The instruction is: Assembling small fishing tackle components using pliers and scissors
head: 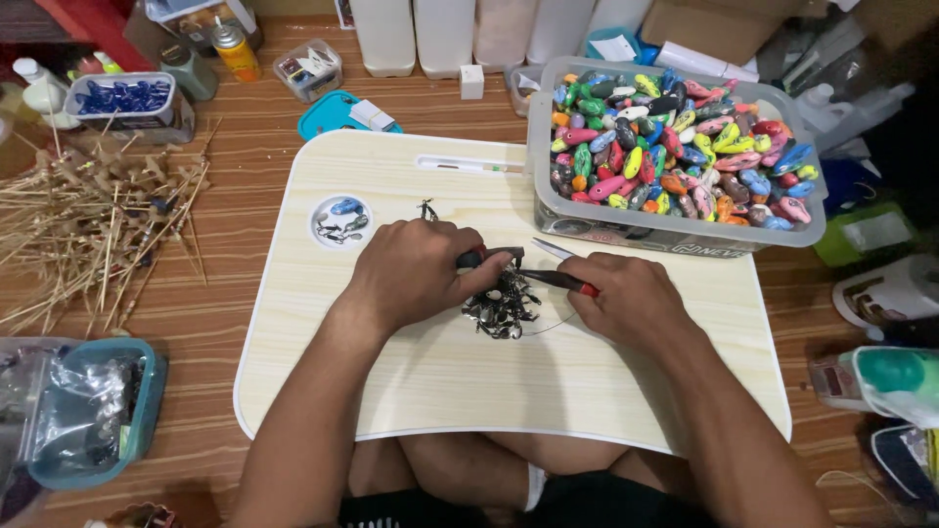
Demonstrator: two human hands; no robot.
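Head view. Pliers [558, 279] lie crosswise between the two hands, long axis running left to right with a slight downward tilt toward the right. Left hand [416, 269] is curled tight over the dark nose end and a red-tipped part at about the thumb. Right hand [631, 293] is clamped on the red-sleeved handles; one bare metal arm sticks up and left from it. Both hands rest on the pale tabletop [313, 372].

Hook pile [502, 308], a dark tangle of small metal pieces, sits just below the pliers' nose, touching the left hand's fingertips and a little apart from the right. Left hand is the nearer one. A thin wire curves out of the pile toward the right hand.

Bin [675, 235] of painted lures stands beyond the right hand, well apart. Small dish [340, 220] with a few pieces lies up-left of the left hand.
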